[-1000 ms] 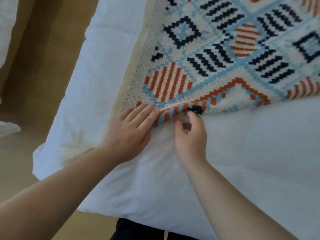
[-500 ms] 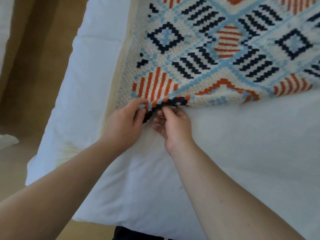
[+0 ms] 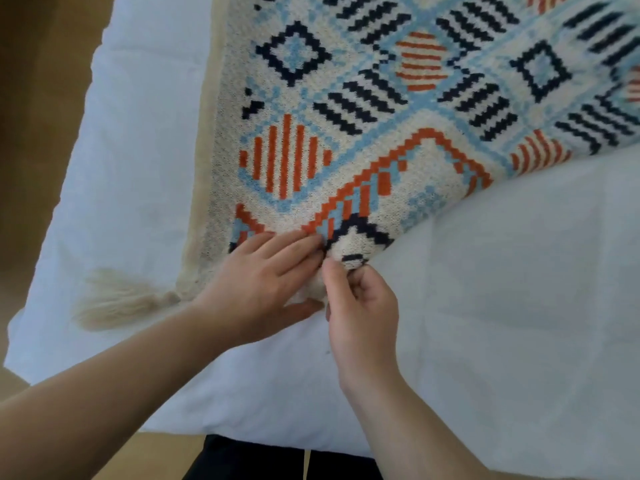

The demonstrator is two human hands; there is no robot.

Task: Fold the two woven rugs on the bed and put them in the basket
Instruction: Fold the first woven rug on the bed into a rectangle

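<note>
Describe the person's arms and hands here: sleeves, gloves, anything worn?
Both forearms are bare all the way to the frame edge; no sleeves show. The left hand and right hand wear no gloves, and no rings, watch or bands are visible. Nails on the fingers look short and unpainted, as far as the blur allows.

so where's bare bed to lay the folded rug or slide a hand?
Bare white bedding lies right of the right hand, below the woven rug; a narrower strip runs left of the rug's beige edge. It is crowded at the near corner, where the left hand, right hand and tassel meet.
</note>
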